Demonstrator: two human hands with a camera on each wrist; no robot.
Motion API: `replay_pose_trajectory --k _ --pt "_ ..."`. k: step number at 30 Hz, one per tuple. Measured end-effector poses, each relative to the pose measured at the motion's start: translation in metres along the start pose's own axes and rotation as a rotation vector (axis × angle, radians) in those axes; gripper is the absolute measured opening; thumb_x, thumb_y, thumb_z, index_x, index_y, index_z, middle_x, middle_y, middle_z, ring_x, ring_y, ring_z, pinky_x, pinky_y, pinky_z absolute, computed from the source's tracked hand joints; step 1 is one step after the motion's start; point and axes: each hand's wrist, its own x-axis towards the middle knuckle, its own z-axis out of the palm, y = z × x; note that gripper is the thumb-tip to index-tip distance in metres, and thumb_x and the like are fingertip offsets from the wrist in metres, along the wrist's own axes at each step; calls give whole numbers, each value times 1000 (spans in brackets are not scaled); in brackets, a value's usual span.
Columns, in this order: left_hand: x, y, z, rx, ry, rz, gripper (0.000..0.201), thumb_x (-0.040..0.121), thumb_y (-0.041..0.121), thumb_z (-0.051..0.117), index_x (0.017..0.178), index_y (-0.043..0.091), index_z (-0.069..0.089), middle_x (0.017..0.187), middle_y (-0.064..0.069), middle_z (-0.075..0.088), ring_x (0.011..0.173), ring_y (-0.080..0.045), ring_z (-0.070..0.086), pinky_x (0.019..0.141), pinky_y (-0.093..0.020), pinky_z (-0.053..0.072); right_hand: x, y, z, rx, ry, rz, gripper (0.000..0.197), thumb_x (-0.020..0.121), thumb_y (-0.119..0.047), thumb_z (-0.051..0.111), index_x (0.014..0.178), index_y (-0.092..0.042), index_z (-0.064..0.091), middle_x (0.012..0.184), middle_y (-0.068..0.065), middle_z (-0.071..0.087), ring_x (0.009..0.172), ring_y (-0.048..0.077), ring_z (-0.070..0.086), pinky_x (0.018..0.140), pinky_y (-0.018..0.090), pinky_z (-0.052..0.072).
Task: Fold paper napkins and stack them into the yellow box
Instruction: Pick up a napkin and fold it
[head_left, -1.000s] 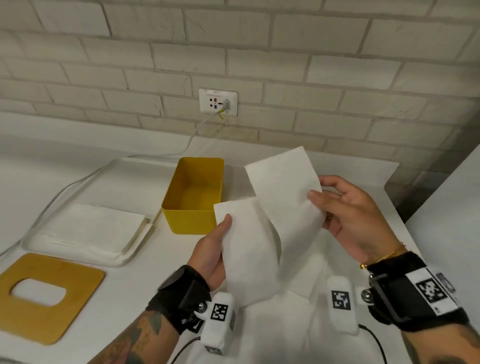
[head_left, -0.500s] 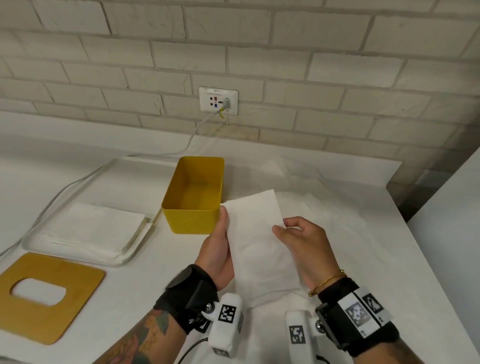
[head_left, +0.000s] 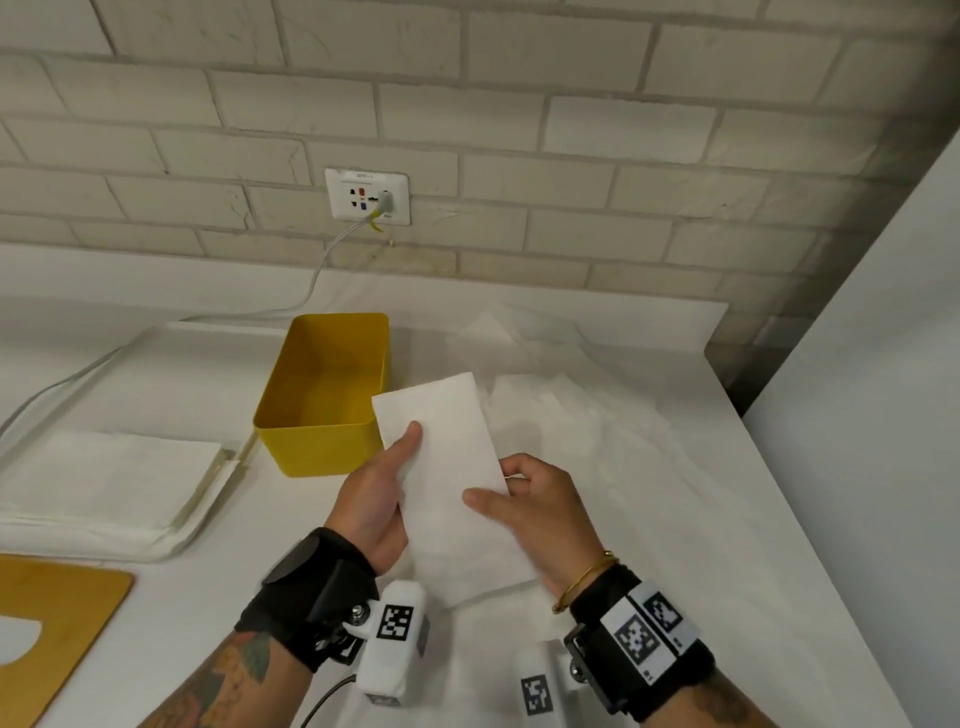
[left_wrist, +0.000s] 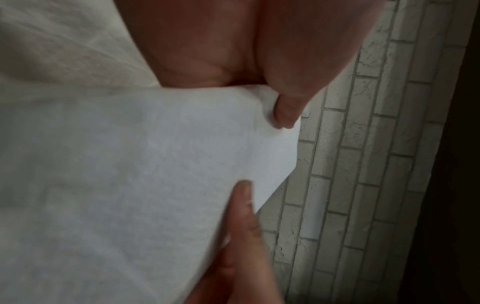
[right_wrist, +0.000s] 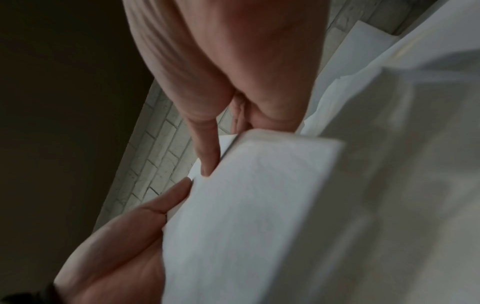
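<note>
Item: folded paper napkin (head_left: 447, 467), white, long rectangle, held above the white table (head_left: 727, 519) at centre frame of the head view, its upper left corner overlapping the near right corner of the yellow box. Holder one: left hand (head_left: 371, 499), lower centre, thumb laid flat on the napkin's left face with the remaining digits behind the sheet, so the napkin is pinched along its left edge. Holder two: right hand (head_left: 540, 512), just right of centre, thumb on the front and curled fingers behind the right edge, likewise a pinch; the right wrist view confirms a fingertip and thumb closing on the sheet's border. Item: yellow box (head_left: 322, 395), open-topped, left of centre, just beside the held napkin; its interior shows bare yellow floor, no napkins inside. Item: stack of flat napkins (head_left: 104, 467) on a pale tray (head_left: 197, 525), left edge of frame, unfolded supply. Item: loose white sheets (head_left: 561, 405) lying rumpled on the table right of centre, behind the hands. Item: wooden lid with cut-out (head_left: 57, 618), lower left corner. Item: wall socket (head_left: 367, 196) with plugged cable, upper centre, on white brick. Progress, as judged: first napkin appears folded at least once and not yet placed; the box holds nothing, so nearly the whole stack remains to be folded and loaded.
</note>
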Motion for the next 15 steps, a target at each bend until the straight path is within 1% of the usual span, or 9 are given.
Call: replay_pose_trajectory --k 2,4,5,6,7,8,11,13,15 --pt "3 5 -5 2 33 45 32 101 31 58 121 8 68 114 -13 76 104 -29 73 96 -48 53 -10 8 -7 -98 -107 57 18 83 -8 81 95 -6 68 90 4 79 86 21 77 85 42 62" --pt "5 11 -10 -5 54 79 28 100 30 59 118 11 69 113 -11 76 104 -26 73 95 -46 53 -19 12 -19 -133 -243 146 15 86 -3 78 87 -5 63 85 12 77 77 25 76 71 36 63" --pt "5 13 -12 -16 57 89 28 100 30 59 119 12 68 114 -10 76 106 -26 73 96 -46 52 -21 11 -26 -161 -281 170 15 87 -3 77 85 -6 62 83 15 76 73 27 76 65 32 61" --pt "5 16 -14 -25 57 97 28 100 30 58 121 13 67 115 -9 76 107 -26 73 97 -46 52 -21 8 -36 -195 -273 171 12 88 -3 75 86 -5 63 82 16 76 71 28 75 62 30 59" --pt "4 17 -16 -33 58 102 28 101 30 58 122 14 67 116 -8 76 107 -25 73 98 -46 52 -18 3 -46 -211 -223 162 7 90 -4 73 88 -4 66 83 17 77 71 28 75 61 29 57" --pt "3 18 -18 -37 58 104 29 101 29 57 123 14 66 117 -8 75 107 -25 73 98 -46 51 -13 -2 -57 -214 -137 149 3 90 -4 72 91 -3 69 83 16 77 69 27 74 60 29 57" --pt "-1 15 -20 -46 74 103 30 101 29 57 126 14 65 119 -9 75 107 -25 73 98 -47 51 11 -15 -85 -170 142 96 3 90 -7 71 93 -5 73 81 15 75 62 21 70 58 30 54" --pt "-3 12 -20 -47 86 95 31 100 28 58 126 13 65 119 -9 74 108 -25 73 98 -47 51 28 -16 -91 -189 245 78 11 89 -14 76 96 -7 73 75 11 73 55 18 66 55 29 54" --pt "-5 9 -20 -43 93 86 31 100 28 58 127 13 65 120 -10 74 109 -26 72 99 -48 51 43 -11 -88 -234 289 94 24 87 -24 79 103 -9 70 72 9 72 49 15 62 51 26 52"
